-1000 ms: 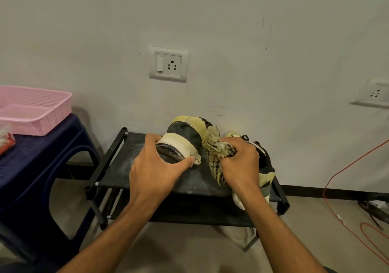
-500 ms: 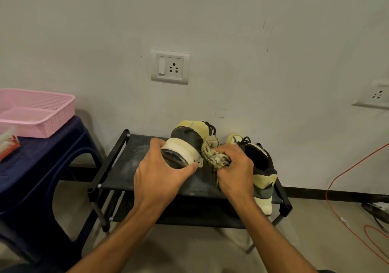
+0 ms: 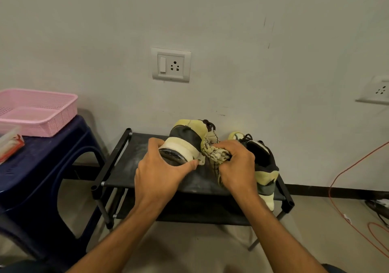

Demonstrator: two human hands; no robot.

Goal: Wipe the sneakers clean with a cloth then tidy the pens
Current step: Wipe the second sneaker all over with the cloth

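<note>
Left hand (image 3: 162, 173): holds the near end of a sneaker, fingers (image 3: 154, 145) curled over the far side of its sole and the thumb pressed along the near rim.
Held sneaker (image 3: 185, 135): yellow and black with a pale sole; tipped on its side over the shoe rack, its sole turned towards the near left and its laced part towards the wall.
Right hand (image 3: 237, 167): fingers closed tight round a bunched cloth, just right of the held sneaker.
Cloth (image 3: 212, 152): yellowish with dark lines; its far end touches the right side of the held sneaker, and a tail hangs below the hand onto the rack.
Second sneaker (image 3: 263, 163): same colours; stands upright on the right side of the rack, toe towards the wall and heel at the near edge, partly hidden behind the right hand.
Shoe rack (image 3: 134, 159): low, black and dusty on top, set against the wall, with a lower shelf beneath.
Blue stool (image 3: 42, 167): left of the rack.
Pink basket (image 3: 42, 112): on the stool, at its far side.
Packet (image 3: 9, 144): clear and red, on the stool at the left edge of view; contents cannot be told.
Wall socket (image 3: 171, 65): on the wall above the rack.
Orange cable (image 3: 336, 184): trails down to the floor on the right.
</note>
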